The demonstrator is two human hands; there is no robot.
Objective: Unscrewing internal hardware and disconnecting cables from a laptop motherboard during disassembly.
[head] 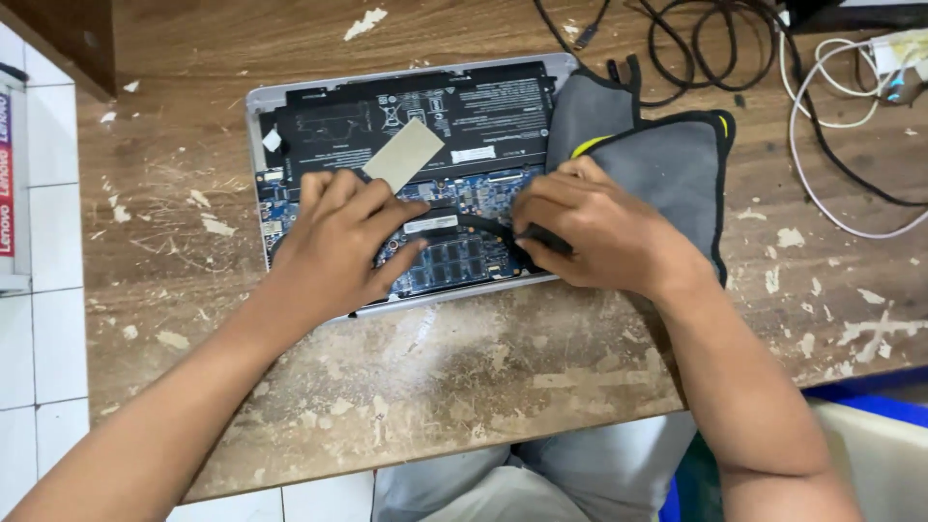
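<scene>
An opened laptop (406,174) lies bottom-up on a worn wooden table (464,377), its black battery (416,121) and blue circuit board (464,261) exposed. The left hand (338,237) rests flat on the board, fingers spread and holding nothing. The right hand (599,232) is closed around a small dark tool (543,237), its tip touching the board near the black curved pipe (483,224). A grey cloth (667,164) covers the laptop's right part, beneath the right hand. Black and white cables (822,116) lie at the table's far right.
</scene>
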